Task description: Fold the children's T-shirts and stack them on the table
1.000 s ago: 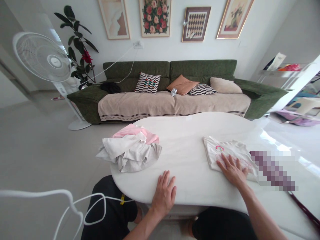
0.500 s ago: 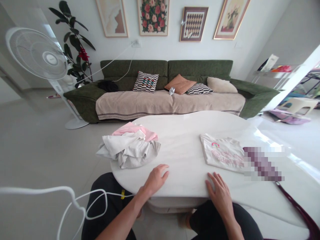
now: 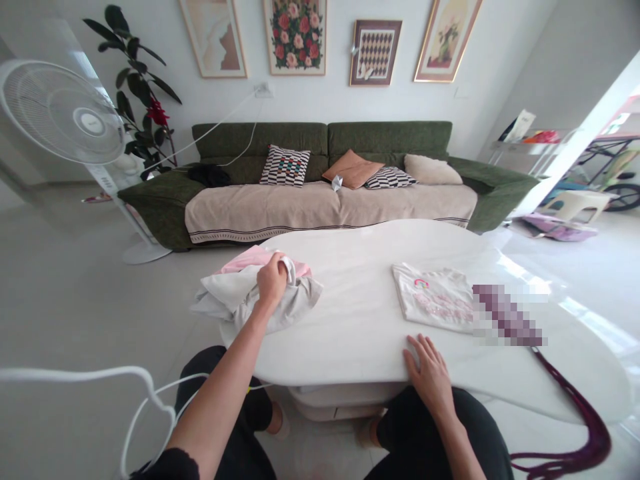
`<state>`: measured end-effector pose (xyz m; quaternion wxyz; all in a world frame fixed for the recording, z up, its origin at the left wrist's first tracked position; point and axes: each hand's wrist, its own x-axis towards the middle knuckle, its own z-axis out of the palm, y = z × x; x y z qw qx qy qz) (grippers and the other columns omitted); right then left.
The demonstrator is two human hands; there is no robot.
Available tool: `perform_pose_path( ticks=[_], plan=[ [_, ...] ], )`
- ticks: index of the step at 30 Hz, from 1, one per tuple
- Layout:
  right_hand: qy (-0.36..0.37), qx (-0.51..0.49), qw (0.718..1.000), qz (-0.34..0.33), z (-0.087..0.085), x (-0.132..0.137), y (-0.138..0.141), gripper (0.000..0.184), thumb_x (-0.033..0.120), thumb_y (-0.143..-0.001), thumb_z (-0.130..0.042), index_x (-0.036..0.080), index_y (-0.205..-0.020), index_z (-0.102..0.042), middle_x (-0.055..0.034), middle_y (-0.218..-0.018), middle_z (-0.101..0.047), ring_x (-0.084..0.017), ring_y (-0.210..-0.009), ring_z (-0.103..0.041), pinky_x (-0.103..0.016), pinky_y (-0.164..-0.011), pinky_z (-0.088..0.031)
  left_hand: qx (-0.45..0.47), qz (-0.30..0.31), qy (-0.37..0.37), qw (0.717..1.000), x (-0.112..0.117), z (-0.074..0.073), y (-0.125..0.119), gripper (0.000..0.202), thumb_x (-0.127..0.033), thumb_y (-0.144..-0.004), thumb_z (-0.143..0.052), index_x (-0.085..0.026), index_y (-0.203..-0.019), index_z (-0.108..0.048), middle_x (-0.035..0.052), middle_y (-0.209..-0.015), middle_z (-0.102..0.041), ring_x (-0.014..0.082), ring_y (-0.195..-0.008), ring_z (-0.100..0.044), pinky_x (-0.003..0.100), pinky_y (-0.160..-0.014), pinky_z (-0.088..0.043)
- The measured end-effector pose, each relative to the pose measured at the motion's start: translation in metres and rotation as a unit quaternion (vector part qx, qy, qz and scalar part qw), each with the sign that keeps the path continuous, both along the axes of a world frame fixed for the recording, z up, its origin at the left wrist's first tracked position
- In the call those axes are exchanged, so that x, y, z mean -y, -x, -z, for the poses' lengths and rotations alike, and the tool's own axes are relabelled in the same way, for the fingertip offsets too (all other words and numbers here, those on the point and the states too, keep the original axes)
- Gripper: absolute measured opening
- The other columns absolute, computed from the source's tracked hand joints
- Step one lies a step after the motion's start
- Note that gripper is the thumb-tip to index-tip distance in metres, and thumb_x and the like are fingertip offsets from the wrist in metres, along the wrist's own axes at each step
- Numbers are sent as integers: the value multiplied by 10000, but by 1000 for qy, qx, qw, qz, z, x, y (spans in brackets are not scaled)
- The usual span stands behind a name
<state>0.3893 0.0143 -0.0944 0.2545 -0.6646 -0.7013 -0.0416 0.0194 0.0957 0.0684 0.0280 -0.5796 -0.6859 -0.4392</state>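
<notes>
My left hand is closed on a fold of the light grey-white garment at the left of the white table. That garment lies crumpled, with a pink garment showing behind it. My right hand rests flat at the table's near edge, fingers spread, holding nothing. Just beyond it lies a folded white T-shirt with a small rainbow and pink print. A purple strap with a partly pixelated end sits on the table's right side.
A green sofa with cushions stands behind the table. To the left are a white standing fan and a plant. A white cable loops in the lower left, near my left arm.
My left hand has moved forward and left from the table's near edge onto the pile and gripped the light garment. My right hand stays at the edge. The view has shifted slightly.
</notes>
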Motion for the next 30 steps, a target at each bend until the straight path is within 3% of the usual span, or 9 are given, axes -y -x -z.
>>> perform_pose_path(
  ticks=[3,6,10,12,19,22,25,27,30],
  plan=[
    [-16,-7,1000,-1,3,-1,-1,441,407,-847,-307,179,-1166,-510,-116,-1289,-462,-251,-1239,-342,-432,-969,-316,235,65,-197,949,-17,-51,-1,158,-237,-771,-464,-170,-831,-593,32,-821,-632,165,-827,-583,250,-755,-414],
    [-12,-14,1000,-3,2,-1,-2,435,399,-848,-310,179,-1167,-509,-120,-1290,-459,-251,-1242,-339,-440,-970,-314,470,165,-261,827,-29,-87,-3,180,-285,-706,-534,-155,-819,-584,10,-760,-614,140,-744,-587,239,-710,-442],
    [35,-43,998,-1,-7,4,11,471,432,-848,-304,174,-1192,-495,-141,-1311,-429,-278,-1264,-302,-483,-970,-297,600,211,-222,740,-33,-85,-14,245,-208,-667,-557,-165,-907,-568,-6,-742,-609,114,-704,-592,230,-695,-460],
    [71,-72,994,-42,-12,7,28,506,467,-838,-328,185,-1240,-448,-132,-1326,-414,-267,-1265,-306,-472,-973,-301,615,187,-169,747,-32,-65,-21,267,-176,-686,-514,-170,-949,-555,9,-760,-615,117,-725,-602,238,-698,-469],
    [89,-166,975,-121,-33,-11,94,632,391,-784,-438,146,-1346,-283,-137,-1330,-404,-255,-1250,-326,-429,-986,-292,488,124,-30,863,-18,4,-26,305,-185,-684,-457,-147,-957,-588,39,-758,-633,138,-683,-600,240,-616,-466],
    [91,-266,952,-118,-51,-33,110,593,257,-686,-516,163,-1263,-417,-130,-1256,-479,-262,-1178,-396,-394,-944,-324,429,98,-20,898,-6,15,-13,202,-212,-651,-500,-156,-792,-634,18,-682,-620,150,-668,-573,221,-576,-440],
    [117,-382,913,-81,-71,-56,116,288,193,-595,-542,178,-871,-622,-91,-865,-633,-248,-934,-536,-358,-831,-385,381,55,-29,923,5,21,8,93,-217,-612,-548,-169,-655,-615,-6,-592,-577,150,-634,-550,209,-553,-413],
    [118,-429,892,-76,-89,-71,114,121,235,-604,-525,181,-691,-589,-35,-637,-589,-195,-733,-561,-317,-715,-422,369,27,-39,928,8,23,25,79,-225,-620,-536,-169,-633,-592,-16,-541,-545,143,-573,-539,210,-523,-403],
    [88,-493,862,-80,-130,-90,101,204,368,-683,-440,195,-732,-535,29,-579,-531,-120,-574,-517,-252,-583,-426,375,1,-64,925,7,18,48,155,-257,-682,-455,-161,-712,-573,-15,-540,-545,132,-511,-541,217,-495,-414]
  ],
)
